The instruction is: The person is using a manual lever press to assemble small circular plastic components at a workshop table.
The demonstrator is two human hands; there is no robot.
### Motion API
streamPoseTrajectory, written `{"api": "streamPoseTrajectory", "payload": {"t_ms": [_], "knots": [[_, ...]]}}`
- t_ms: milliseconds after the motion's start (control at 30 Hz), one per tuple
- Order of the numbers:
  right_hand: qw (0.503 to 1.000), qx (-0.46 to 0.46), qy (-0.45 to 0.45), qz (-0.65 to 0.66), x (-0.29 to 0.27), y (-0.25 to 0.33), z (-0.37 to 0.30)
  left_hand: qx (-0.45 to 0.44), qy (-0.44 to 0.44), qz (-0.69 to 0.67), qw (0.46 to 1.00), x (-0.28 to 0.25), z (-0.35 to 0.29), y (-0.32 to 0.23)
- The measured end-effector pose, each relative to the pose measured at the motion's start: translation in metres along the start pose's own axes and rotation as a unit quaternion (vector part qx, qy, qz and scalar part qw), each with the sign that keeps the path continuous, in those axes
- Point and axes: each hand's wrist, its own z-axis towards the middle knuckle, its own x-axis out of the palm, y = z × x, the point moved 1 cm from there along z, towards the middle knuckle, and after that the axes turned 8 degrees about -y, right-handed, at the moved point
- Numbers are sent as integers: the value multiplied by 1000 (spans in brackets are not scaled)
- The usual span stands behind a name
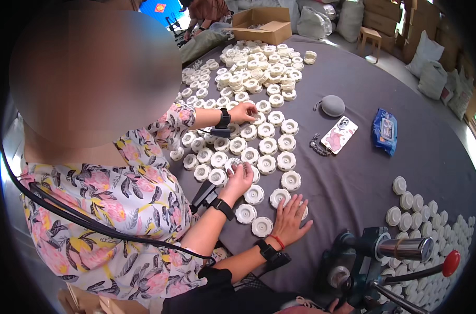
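Note:
My left hand, with a red cord and a black band on its wrist, lies palm down with fingers spread. Its fingertips touch a white round plastic part with a scalloped rim; another such part shows partly beneath the fingers. At the lower edge, beside the dark lever press, only a bit of what seems to be my right hand appears; its fingers are mostly hidden. Rows of similar white parts lie left of and beyond my left hand. A red ball tips the press lever.
A co-worker in a floral shirt reaches among the parts with both hands. Beyond are a heap of parts and an open cardboard box. A grey speaker, phone and blue wipes pack lie centre-right; more white pieces lie right.

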Motion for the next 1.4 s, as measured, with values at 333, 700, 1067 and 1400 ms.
{"api": "streamPoseTrajectory", "payload": {"t_ms": [333,700,1067,1400], "knots": [[1000,-3,11,1,-18,9,9,4,-6,-3,1000,3,-3,0],[1000,-2,30,0,-43,28,18,9,-10,-7,1000,1,0,4],[997,65,17,-25,-76,67,19,14,-23,-16,1000,6,-2,1],[994,12,-72,81,-40,49,0,23,-36,6,999,19,-1,15]]}}
